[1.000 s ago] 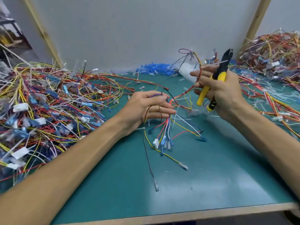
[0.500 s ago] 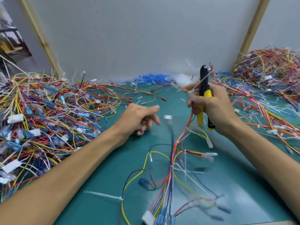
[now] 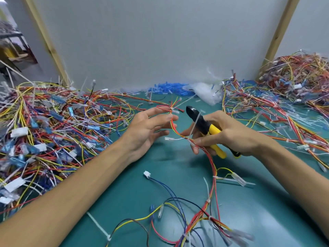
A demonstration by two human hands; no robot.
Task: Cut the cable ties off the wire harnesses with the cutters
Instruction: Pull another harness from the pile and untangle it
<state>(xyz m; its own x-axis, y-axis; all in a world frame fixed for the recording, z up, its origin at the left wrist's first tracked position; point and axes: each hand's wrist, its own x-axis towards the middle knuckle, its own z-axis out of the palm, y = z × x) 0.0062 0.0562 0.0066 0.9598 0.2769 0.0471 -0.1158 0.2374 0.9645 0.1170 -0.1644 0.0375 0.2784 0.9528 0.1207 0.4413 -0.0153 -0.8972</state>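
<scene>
A wire harness (image 3: 210, 163) of red, orange and yellow wires runs from between my hands down across the green mat. White cable ties (image 3: 208, 200) bind it at several places, with long tails sticking out. My right hand (image 3: 231, 136) grips the yellow-and-black cutters (image 3: 208, 129), jaws pointing up-left, and its thumb and fingers also pinch the harness by one tie. My left hand (image 3: 149, 129) is spread with straight fingers, its fingertips touching the upper end of the harness near a tied fan of wire ends (image 3: 171, 108).
A large heap of loose wires (image 3: 44, 132) fills the left side of the mat. Another wire heap (image 3: 293, 97) lies at the right and back right. Blue connectors (image 3: 169, 88) and a clear plastic bag (image 3: 206, 94) lie against the grey back wall. A cut tie (image 3: 98, 227) lies near the front.
My left hand went from loosely curled on the mat to spread against the harness's upper end. My right hand tilted the cutters from upright to pointing left. The harness was pulled nearer.
</scene>
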